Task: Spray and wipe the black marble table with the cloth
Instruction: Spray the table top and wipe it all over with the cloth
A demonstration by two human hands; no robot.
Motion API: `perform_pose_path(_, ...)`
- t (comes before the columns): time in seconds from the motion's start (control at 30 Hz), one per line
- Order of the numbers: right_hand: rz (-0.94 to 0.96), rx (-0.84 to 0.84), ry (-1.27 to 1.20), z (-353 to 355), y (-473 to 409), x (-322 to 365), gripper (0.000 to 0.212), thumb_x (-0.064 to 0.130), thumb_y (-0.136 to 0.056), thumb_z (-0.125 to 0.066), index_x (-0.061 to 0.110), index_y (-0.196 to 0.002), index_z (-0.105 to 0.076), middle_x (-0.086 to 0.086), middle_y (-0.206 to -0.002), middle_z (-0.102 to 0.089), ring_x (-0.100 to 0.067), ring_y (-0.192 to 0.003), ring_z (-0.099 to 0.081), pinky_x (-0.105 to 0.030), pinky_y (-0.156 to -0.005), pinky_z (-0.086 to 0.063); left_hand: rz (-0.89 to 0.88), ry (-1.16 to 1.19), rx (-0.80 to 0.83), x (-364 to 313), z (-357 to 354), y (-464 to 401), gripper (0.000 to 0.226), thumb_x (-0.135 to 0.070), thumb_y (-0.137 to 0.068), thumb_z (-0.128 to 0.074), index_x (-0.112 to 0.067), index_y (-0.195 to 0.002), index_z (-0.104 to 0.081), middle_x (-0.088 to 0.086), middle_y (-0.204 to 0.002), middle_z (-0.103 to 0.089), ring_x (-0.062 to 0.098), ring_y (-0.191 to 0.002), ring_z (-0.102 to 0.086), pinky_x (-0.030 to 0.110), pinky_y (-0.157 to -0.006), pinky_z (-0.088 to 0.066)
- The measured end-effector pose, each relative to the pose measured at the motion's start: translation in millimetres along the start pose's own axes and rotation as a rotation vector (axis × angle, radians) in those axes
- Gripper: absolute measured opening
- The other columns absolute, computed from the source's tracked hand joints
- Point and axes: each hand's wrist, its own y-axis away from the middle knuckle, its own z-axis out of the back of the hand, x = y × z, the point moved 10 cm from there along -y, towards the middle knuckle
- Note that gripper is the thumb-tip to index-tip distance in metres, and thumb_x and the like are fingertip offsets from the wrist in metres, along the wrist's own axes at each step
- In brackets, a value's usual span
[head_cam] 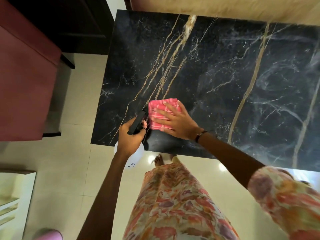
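Observation:
The black marble table (pixel 216 70) with gold and white veins fills the upper right of the head view. A folded pink checked cloth (pixel 158 108) lies on it near the front left corner. My right hand (pixel 174 121) presses flat on the cloth with straight, spread fingers. My left hand (pixel 129 137) grips the black trigger head of a white spray bottle (pixel 136 155) at the table's front edge, just left of the cloth. The nozzle points over the table, toward the cloth.
A maroon upholstered seat (pixel 26 80) stands left of the table across a strip of cream tiled floor (pixel 78 94). Dark furniture (pixel 72 23) is at the back left. A pale shelf unit (pixel 12 201) sits at the lower left. My bare foot (pixel 158 161) is by the table's front edge.

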Motion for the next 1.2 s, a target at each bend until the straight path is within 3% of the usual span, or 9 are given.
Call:
perform_pose_path(0.17,-0.163,0.025,0.008,6.2,35.0,-69.1,0.058,0.063,-0.096,-0.007,0.040,-0.144,-0.030,-0.001,-0.155,-0.031,-0.036,-0.144,-0.019,-0.069,-0.110,-0.013,0.036,0.007,0.004,11.8,-0.4,16.1,0.011,-0.004,-0.085,-0.063,-0.013,-0.090,-0.066,-0.004,-0.074,-0.064,-0.003,-0.058,-0.059,0.019,-0.066,-0.047)
perform_pose_path(0.33,-0.411,0.007,-0.050,8.8,-13.2,-47.4,0.056,0.061,-0.095,-0.016,0.041,-0.146,-0.026,0.001,-0.159,-0.020,-0.036,-0.147,-0.007,-0.070,-0.106,0.005,0.047,0.000,0.003,23.3,1.6,28.7,0.014,0.000,-0.084,-0.062,-0.013,-0.086,-0.067,-0.002,-0.073,-0.063,-0.002,-0.056,-0.058,0.028,-0.072,-0.045)
perform_pose_path(0.5,-0.095,-0.011,-0.046,5.0,-18.4,57.1,0.051,0.051,-0.096,-0.029,0.032,-0.141,-0.041,-0.005,-0.154,-0.033,-0.041,-0.143,-0.021,-0.073,-0.106,-0.007,0.017,-0.039,-0.013,24.0,5.6,36.6,0.023,0.003,-0.082,-0.061,-0.018,-0.076,-0.065,-0.011,-0.053,-0.058,0.003,-0.049,-0.053,0.020,-0.058,-0.041)
perform_pose_path(0.63,0.050,-0.011,0.013,-7.6,46.4,68.5,0.051,0.057,-0.095,-0.026,0.037,-0.138,-0.043,-0.003,-0.148,-0.044,-0.037,-0.140,-0.031,-0.069,-0.109,-0.010,0.034,-0.034,-0.029,25.6,9.4,43.9,0.021,-0.002,-0.084,-0.063,-0.022,-0.078,-0.063,-0.007,-0.063,-0.059,0.001,-0.054,-0.059,0.032,-0.071,-0.049)
perform_pose_path(0.77,-0.033,0.006,0.018,-5.7,68.4,13.5,0.051,0.058,-0.096,-0.022,0.039,-0.142,-0.034,-0.003,-0.153,-0.034,-0.036,-0.144,-0.020,-0.069,-0.111,-0.013,0.057,0.019,-0.025,27.6,11.4,51.6,0.011,-0.005,-0.086,-0.061,-0.016,-0.088,-0.063,-0.005,-0.070,-0.060,0.008,-0.064,-0.057,0.042,-0.081,-0.050)
perform_pose_path(0.93,-0.307,0.008,-0.078,7.0,2.1,9.3,0.053,0.057,-0.095,-0.025,0.038,-0.144,-0.035,-0.001,-0.156,-0.029,-0.037,-0.145,-0.015,-0.075,-0.107,-0.008,0.018,0.024,-0.040,32.3,20.7,58.1,0.012,-0.002,-0.086,-0.061,-0.013,-0.088,-0.065,-0.001,-0.071,-0.061,0.007,-0.056,-0.056,0.018,-0.059,-0.045)
perform_pose_path(1.03,-0.174,0.002,-0.092,14.1,-36.3,66.3,0.046,0.051,-0.097,-0.034,0.036,-0.141,-0.041,0.001,-0.158,-0.024,-0.037,-0.146,-0.009,-0.075,-0.106,0.000,0.011,0.001,-0.084,37.6,30.1,64.8,0.025,0.008,-0.082,-0.058,-0.017,-0.076,-0.063,-0.010,-0.057,-0.058,0.004,-0.045,-0.051,0.014,-0.048,-0.039)
perform_pose_path(1.1,-0.057,-0.002,-0.118,12.7,-37.0,104.1,0.041,0.046,-0.096,-0.041,0.029,-0.130,-0.056,-0.002,-0.152,-0.036,-0.040,-0.144,-0.017,-0.076,-0.106,-0.007,0.018,-0.014,-0.119,41.8,35.0,69.7,0.035,0.011,-0.080,-0.058,-0.023,-0.070,-0.058,-0.012,-0.043,-0.052,0.007,-0.039,-0.044,0.020,-0.044,-0.038)
perform_pose_path(1.2,0.048,-0.009,-0.083,0.5,-3.9,126.7,0.047,0.051,-0.095,-0.038,0.032,-0.138,-0.046,-0.003,-0.148,-0.043,-0.038,-0.143,-0.024,-0.072,-0.107,-0.016,-0.003,-0.027,-0.125,44.6,36.8,75.6,0.022,0.008,-0.082,-0.059,-0.014,-0.077,-0.060,-0.013,-0.042,-0.053,0.008,-0.039,-0.046,0.016,-0.044,-0.038)
